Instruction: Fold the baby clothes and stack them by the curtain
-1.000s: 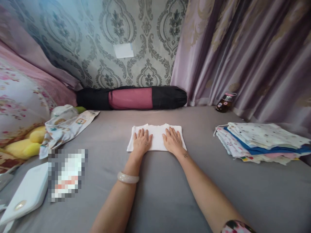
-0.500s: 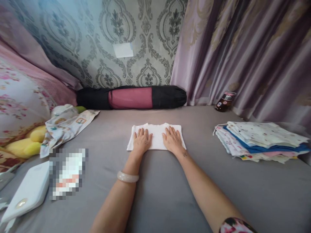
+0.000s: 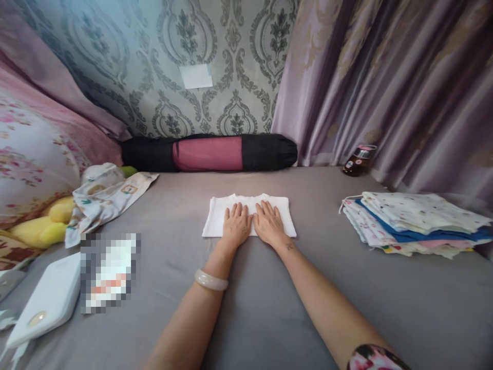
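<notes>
A white garment [image 3: 216, 216], folded into a flat rectangle, lies on the grey bedsheet [image 3: 177, 205] in front of me. My left hand [image 3: 237, 225] rests palm down on it, left of its middle, fingers stretched out. Close beside it, my right hand [image 3: 268, 222] lies flat on the same cloth with fingers extended. The thumbs are near each other, almost touching. A pale bangle [image 3: 211, 280] circles my left wrist. Neither hand grips anything. The palms and the cloth under them are hidden.
At right lies a stack of folded clothes [image 3: 427, 213], with a dark bottle [image 3: 357, 160] behind it. A black-and-pink rolled bag [image 3: 208, 153] lies along the wall. On the left are a printed cloth [image 3: 103, 203], a yellow plush [image 3: 36, 231], a white power bank [image 3: 50, 295] and a blurred-out item [image 3: 111, 272].
My left hand has slid right across the white cloth and my right hand slightly left, so they are now close together. The cloth stays folded in place.
</notes>
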{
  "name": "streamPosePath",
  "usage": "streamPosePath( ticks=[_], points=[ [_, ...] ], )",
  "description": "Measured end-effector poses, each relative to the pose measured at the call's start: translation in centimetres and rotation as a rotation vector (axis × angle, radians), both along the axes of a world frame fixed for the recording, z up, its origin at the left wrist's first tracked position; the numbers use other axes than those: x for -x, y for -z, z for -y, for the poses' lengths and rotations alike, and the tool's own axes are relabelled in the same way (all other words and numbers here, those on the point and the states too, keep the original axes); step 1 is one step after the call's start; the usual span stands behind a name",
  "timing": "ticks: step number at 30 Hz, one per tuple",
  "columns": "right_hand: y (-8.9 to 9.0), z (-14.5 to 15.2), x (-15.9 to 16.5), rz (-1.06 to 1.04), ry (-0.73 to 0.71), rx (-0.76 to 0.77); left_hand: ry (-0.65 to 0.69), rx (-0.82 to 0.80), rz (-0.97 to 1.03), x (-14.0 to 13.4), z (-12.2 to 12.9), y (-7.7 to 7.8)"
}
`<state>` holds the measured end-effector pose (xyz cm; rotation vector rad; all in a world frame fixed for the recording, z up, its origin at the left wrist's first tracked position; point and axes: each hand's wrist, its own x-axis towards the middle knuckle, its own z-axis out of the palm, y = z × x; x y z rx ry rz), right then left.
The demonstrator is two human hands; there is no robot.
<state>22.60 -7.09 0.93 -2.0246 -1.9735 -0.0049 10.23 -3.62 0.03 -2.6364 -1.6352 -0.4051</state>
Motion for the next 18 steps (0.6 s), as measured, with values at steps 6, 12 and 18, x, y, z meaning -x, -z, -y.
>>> streamPosePath(
  ticks=[6, 12, 18],
  points=[
    [0.3, -0.2, 0.0, 0.015, 0.013, 0.0, 0.017, -0.034, 0.038, 0.4, -0.3, 0.5],
    [0.4, -0.6, 0.0, 0.028, 0.025, 0.03, 0.024, -0.03, 0.051, 1.1, -0.2, 0.4],
    [-1.0, -1.1, 0.6, 0.03, 0.028, 0.129, 0.005, 0.003, 0.075, 1.9, -0.1, 0.0]
  ],
)
